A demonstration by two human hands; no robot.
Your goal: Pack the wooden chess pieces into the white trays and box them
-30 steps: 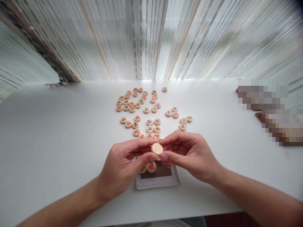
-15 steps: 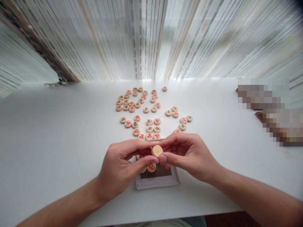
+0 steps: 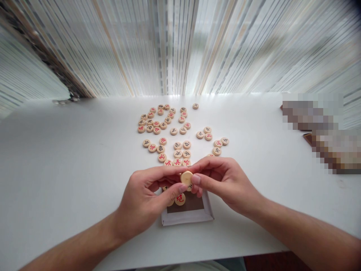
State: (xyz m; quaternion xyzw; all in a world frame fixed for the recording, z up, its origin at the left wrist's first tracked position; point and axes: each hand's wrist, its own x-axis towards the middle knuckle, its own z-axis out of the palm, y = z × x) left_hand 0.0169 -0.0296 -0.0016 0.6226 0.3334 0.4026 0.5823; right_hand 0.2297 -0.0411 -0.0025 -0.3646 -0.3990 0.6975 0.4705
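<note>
Left hand and right hand meet above a shallow box, a wooden disc caught between their fingertips; from here it looks thick, round and pale, its blank face tilted up at the person; each hand is curled nearly closed on it, left thumb and forefinger at one side, right at the other; a red-marked piece sits in the box, more marked pieces lie across the white tabletop beyond

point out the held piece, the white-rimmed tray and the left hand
held piece [image 3: 186, 178]: head view, middle of its blank face
white-rimmed tray [image 3: 187, 217]: head view, near rim
left hand [image 3: 145, 195]: head view, thumb side
</note>
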